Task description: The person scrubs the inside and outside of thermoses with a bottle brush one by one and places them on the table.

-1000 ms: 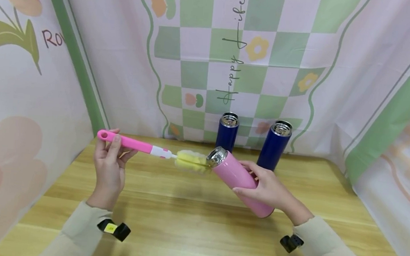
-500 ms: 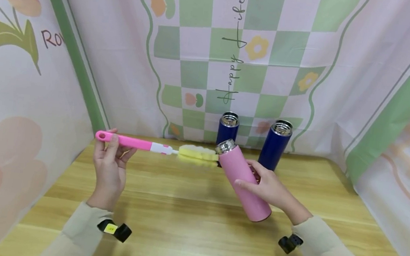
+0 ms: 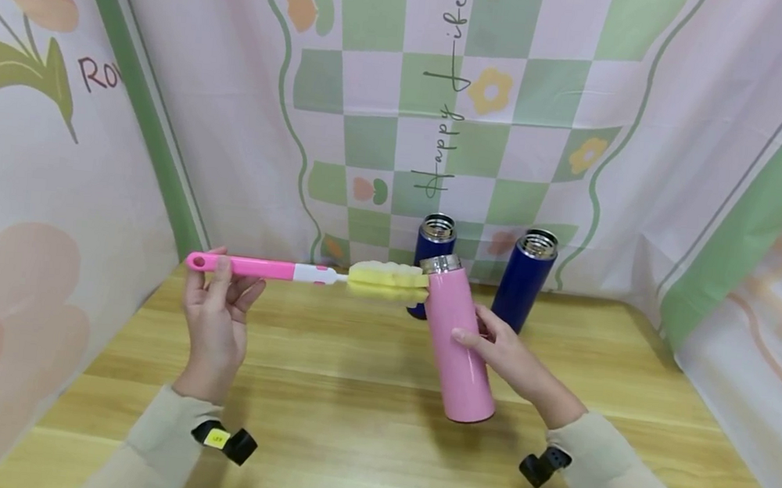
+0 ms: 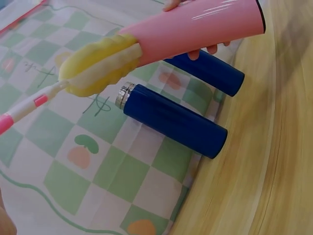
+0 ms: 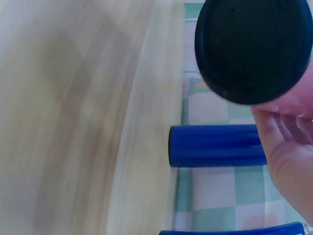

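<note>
My left hand (image 3: 215,329) pinches the pink handle of a bottle brush (image 3: 261,268), held level above the table. Its yellow-and-white sponge head (image 3: 388,275) points right, the tip at the upper side of a pink thermos bottle (image 3: 459,345), just below the steel neck. My right hand (image 3: 510,359) grips that bottle round the middle, raised and leaning slightly left at the top. In the left wrist view the sponge (image 4: 98,63) covers the bottle's mouth end; whether they touch I cannot tell. The right wrist view has the bottle's black base (image 5: 254,49) up close.
Two lidless dark blue thermos bottles stand at the back of the wooden table (image 3: 317,425): one (image 3: 431,248) partly behind the pink bottle, the other (image 3: 524,284) to its right. A patterned cloth (image 3: 371,85) hangs behind and at both sides.
The pink bottle has turned more upright, its neck rising and moving right while its base swung left. The brush has levelled out and shifted slightly right, staying in the left hand.
</note>
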### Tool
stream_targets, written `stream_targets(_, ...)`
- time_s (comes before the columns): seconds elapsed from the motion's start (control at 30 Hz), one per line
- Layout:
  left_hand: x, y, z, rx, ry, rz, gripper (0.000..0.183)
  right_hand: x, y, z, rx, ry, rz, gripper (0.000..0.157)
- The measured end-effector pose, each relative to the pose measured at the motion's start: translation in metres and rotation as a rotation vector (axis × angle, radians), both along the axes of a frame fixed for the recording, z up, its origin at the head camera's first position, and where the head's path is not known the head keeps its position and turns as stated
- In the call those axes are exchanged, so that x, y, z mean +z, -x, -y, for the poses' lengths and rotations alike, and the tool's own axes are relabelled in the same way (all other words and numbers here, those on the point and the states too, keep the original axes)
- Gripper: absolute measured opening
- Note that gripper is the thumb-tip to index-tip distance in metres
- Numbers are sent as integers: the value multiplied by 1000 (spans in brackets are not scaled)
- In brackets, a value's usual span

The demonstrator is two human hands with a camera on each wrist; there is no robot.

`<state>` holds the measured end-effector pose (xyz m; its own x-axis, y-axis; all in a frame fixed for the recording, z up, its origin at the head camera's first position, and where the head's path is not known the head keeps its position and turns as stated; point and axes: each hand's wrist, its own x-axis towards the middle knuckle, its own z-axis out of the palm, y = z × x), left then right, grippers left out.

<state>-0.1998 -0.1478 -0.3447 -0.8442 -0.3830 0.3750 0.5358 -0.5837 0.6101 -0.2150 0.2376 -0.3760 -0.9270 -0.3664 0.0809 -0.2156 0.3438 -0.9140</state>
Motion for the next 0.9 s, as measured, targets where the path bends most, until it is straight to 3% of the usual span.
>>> stream_targets(0.23,-4,-2,-2,11,40,-1,28,-4,1,9,-3,136,25,59)
stream_targets(0.53,-10,-2,-7,-16,71,35,26,-4,0,23,2,450,94,53)
stream_targets(0.73,-14,-3,-9,-33,94,44,17,-5,2,25,-52,511,141,42)
stream_targets(0.9,-18,-4,-9,-58,132,58,15,-5,3,28,-149,514,199,46)
